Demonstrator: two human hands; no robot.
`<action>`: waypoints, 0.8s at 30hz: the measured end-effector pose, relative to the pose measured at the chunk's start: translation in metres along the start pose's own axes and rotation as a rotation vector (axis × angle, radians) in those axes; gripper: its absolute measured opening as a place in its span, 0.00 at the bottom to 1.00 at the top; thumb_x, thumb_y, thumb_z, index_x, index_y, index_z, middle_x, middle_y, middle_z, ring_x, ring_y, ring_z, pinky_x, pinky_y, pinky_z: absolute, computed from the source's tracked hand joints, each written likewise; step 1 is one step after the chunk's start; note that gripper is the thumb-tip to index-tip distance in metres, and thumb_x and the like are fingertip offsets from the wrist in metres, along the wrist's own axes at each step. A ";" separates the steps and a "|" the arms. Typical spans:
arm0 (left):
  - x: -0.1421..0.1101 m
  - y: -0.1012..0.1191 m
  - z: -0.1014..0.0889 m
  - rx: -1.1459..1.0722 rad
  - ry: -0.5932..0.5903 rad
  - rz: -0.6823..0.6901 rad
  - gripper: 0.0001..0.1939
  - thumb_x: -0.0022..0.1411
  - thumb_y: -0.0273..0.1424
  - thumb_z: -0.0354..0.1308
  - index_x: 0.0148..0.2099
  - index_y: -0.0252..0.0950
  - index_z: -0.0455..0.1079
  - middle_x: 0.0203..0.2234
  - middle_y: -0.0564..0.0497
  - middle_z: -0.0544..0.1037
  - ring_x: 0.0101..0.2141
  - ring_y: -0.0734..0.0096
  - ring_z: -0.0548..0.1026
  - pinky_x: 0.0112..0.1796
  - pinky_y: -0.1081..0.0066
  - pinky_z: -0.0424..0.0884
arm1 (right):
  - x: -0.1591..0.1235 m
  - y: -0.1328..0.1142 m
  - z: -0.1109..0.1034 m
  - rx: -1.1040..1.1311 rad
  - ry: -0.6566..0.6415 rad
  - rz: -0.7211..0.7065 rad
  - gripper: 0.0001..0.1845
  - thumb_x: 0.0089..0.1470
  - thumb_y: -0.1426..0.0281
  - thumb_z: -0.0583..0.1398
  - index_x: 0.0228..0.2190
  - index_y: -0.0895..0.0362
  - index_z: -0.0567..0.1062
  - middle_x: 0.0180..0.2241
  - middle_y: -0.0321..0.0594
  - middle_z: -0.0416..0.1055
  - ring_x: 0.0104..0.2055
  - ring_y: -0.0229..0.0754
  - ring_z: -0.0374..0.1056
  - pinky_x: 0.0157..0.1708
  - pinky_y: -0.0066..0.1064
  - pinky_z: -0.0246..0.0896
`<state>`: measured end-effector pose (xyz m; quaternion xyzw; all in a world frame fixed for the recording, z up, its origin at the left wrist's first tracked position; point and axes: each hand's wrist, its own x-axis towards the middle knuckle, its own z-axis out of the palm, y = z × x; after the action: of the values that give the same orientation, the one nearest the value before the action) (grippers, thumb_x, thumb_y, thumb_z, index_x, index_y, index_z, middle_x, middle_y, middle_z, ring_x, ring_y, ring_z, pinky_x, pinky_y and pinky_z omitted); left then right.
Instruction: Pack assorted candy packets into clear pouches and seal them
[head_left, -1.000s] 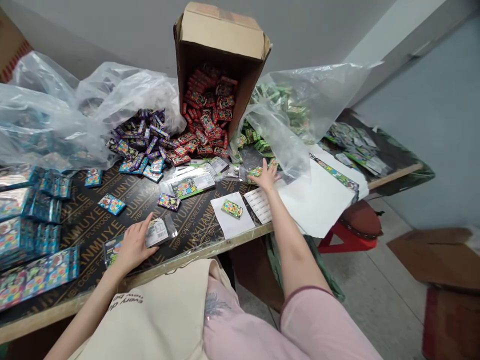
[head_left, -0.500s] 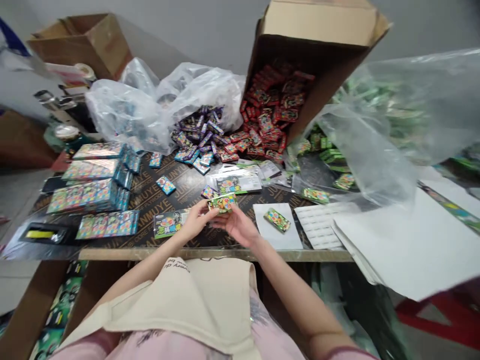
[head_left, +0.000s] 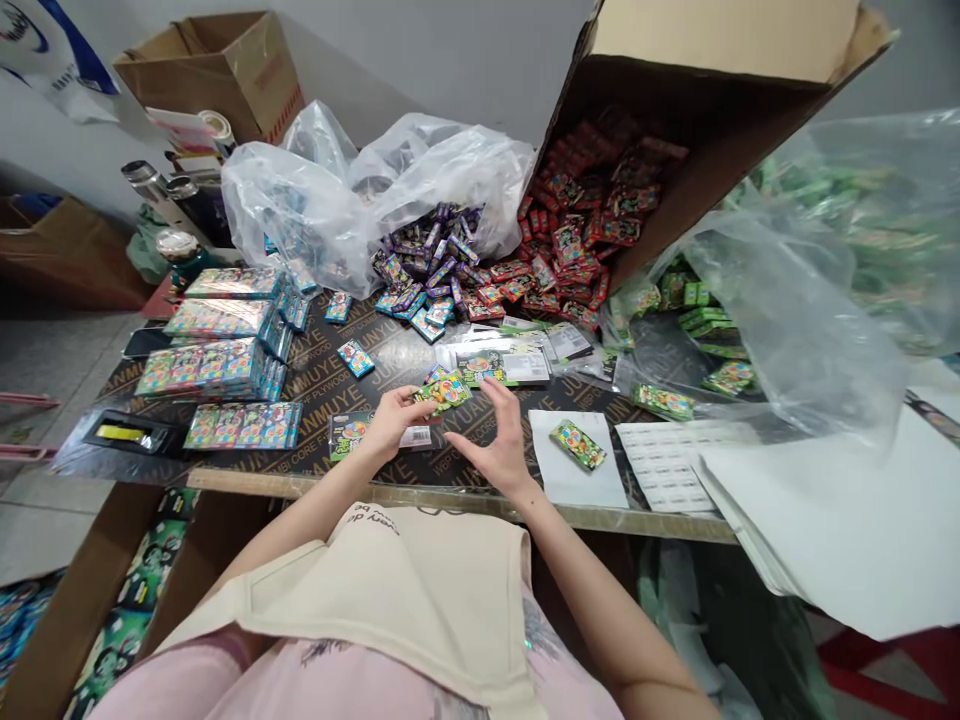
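My left hand [head_left: 396, 420] pinches one end of a small green candy box [head_left: 447, 391] above the dark table. To its right, my right hand [head_left: 498, 440] is off the box, thumb and fingers spread apart with nothing between them. Under and beside my left hand lies a printed card [head_left: 349, 433] with green lettering. Beyond the held box sit flat printed packets [head_left: 504, 362], and a purple box is partly covered by it. Another green box [head_left: 577, 443] rests on a white sheet [head_left: 547, 480] to the right of my right hand.
Wrapped blue packs [head_left: 244, 425] are stacked at left, near a box cutter [head_left: 127, 432]. Purple boxes [head_left: 427, 245] and red boxes [head_left: 570, 250] are heaped at the back, the red spilling from a tilted carton [head_left: 720, 50]. Plastic bags, a label sheet [head_left: 664, 465] and white paper [head_left: 840, 500] lie right.
My right hand has let go of the green candy box and opened, while my left hand keeps hold. The whole view has shifted, with the scene appearing further right.
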<state>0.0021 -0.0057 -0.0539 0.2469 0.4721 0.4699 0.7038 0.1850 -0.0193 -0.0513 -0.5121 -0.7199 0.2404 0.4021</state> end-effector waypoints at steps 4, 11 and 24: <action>0.000 -0.004 0.002 0.098 -0.018 0.045 0.18 0.35 0.34 0.72 0.29 0.31 0.73 0.24 0.52 0.78 0.25 0.72 0.73 0.32 0.70 0.72 | -0.003 -0.002 0.006 -0.084 -0.156 -0.103 0.38 0.52 0.62 0.61 0.61 0.50 0.55 0.55 0.48 0.64 0.58 0.55 0.59 0.56 0.52 0.52; -0.001 -0.004 -0.008 0.103 0.007 0.017 0.17 0.36 0.35 0.72 0.27 0.31 0.73 0.21 0.53 0.76 0.22 0.75 0.71 0.29 0.72 0.68 | -0.009 0.007 -0.001 -0.119 -0.223 -0.200 0.43 0.47 0.56 0.64 0.61 0.50 0.56 0.50 0.47 0.68 0.56 0.56 0.60 0.55 0.50 0.53; -0.004 -0.024 -0.065 1.551 -0.205 0.406 0.56 0.36 0.38 0.74 0.66 0.39 0.53 0.57 0.36 0.65 0.58 0.43 0.61 0.59 0.40 0.45 | -0.007 0.048 -0.010 0.048 -0.224 0.110 0.46 0.41 0.54 0.67 0.59 0.50 0.57 0.50 0.47 0.68 0.52 0.55 0.64 0.54 0.51 0.54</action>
<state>-0.0460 -0.0262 -0.0990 0.7876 0.5429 0.1023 0.2730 0.2204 -0.0091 -0.0844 -0.5110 -0.7252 0.3350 0.3174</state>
